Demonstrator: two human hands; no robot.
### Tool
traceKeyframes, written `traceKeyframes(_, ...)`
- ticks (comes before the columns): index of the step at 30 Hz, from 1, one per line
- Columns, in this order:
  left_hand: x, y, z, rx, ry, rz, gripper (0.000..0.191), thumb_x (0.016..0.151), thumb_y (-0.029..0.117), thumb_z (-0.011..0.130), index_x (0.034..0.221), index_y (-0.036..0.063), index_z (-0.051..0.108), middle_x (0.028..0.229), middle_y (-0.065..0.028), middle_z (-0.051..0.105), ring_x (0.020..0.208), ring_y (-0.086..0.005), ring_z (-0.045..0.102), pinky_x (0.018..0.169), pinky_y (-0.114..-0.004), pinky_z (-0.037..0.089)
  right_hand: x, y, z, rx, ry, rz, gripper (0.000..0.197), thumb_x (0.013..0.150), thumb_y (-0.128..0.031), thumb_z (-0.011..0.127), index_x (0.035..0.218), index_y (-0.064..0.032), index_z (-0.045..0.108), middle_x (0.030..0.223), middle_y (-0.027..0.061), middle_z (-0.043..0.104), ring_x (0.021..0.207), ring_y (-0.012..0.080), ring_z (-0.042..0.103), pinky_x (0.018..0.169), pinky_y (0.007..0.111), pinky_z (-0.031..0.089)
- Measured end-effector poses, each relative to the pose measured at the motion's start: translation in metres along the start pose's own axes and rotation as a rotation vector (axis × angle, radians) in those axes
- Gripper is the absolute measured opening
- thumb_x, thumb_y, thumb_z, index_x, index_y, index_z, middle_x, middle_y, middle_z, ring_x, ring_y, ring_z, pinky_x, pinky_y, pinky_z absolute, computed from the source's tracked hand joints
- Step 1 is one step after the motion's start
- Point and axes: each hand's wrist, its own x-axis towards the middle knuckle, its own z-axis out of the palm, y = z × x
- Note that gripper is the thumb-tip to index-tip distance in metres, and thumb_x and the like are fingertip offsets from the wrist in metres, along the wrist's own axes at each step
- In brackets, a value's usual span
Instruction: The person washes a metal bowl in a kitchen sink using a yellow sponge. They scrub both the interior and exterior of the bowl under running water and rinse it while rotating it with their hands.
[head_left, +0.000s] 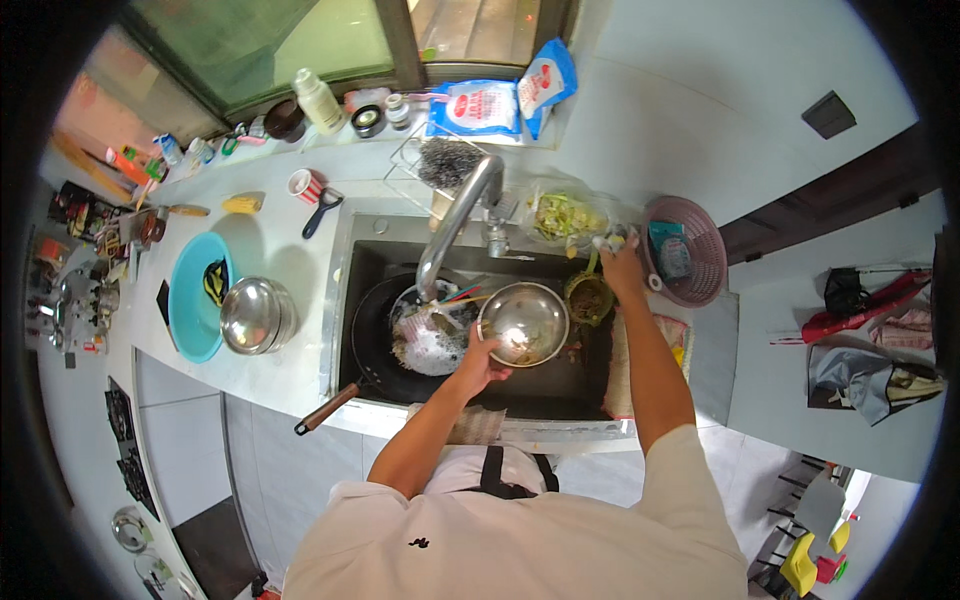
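Note:
My left hand (480, 366) grips a shiny metal bowl (523, 324) by its lower left rim, over the sink (525, 394). To its left, a black wok (369, 330) with a wooden handle sits in the sink and contains suds, chopsticks and dishes. My right hand (622, 264) reaches past the sink's far right corner, beside a clear plastic bag of vegetable scraps (564, 216). Something pale and crumpled shows at its fingertips; whether it is gripped is unclear. Just left of that wrist is a green strainer (587, 298) with scraps in it.
The faucet (457, 225) arches over the sink, before a wire rack with a steel scourer (448, 162). A pink basket (701, 259) stands right; a turquoise basin (196, 322) and stacked metal bowls (255, 315) stand left. A peeler (321, 214) lies behind. Cloths (476, 425) drape the front edge.

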Motion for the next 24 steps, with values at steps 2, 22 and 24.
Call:
traceKeyframes(2, -0.017, -0.004, -0.028, -0.067, 0.047, 0.068, 0.059, 0.092, 0.023, 0.047, 0.142, 0.0297, 0.016, 0.087, -0.012, 0.058, 0.05, -0.0222, 0.056, 0.041, -0.034, 0.049, -0.015, 0.028, 0.02, 0.116, -0.03, 0.105, 0.08, 0.09, -0.039, 0.06, 0.145, 0.0076, 0.025, 0.12, 0.0265, 0.058, 0.105, 0.0376, 0.061, 0.085, 0.045, 0.05)
traceKeyframes(22, -0.089, 0.034, -0.062, -0.172, 0.005, 0.367, 0.073, 0.083, 0.015, 0.042, 0.147, 0.0285, 0.01, 0.144, -0.0167, 0.033, 0.123, -0.0422, 0.049, 0.08, -0.06, 0.057, -0.145, -0.04, 0.069, 0.403, -0.273, -0.053, 0.033, 0.081, -0.025, 0.057, 0.093, 0.0034, 0.067, 0.088, 0.0159, 0.067, 0.079, 0.0273, 0.063, 0.073, 0.038, 0.048)
traceKeyframes(24, -0.094, 0.029, -0.058, -0.201, -0.02, 0.323, 0.069, 0.082, 0.015, 0.042, 0.145, 0.0259, 0.014, 0.143, -0.0168, 0.034, 0.121, -0.0427, 0.05, 0.079, -0.059, 0.058, -0.114, -0.024, 0.079, 0.012, -0.413, -0.121, 0.037, 0.078, -0.029, 0.057, 0.09, 0.0033, 0.07, 0.091, 0.026, 0.067, 0.085, 0.0406, 0.065, 0.075, 0.046, 0.049)
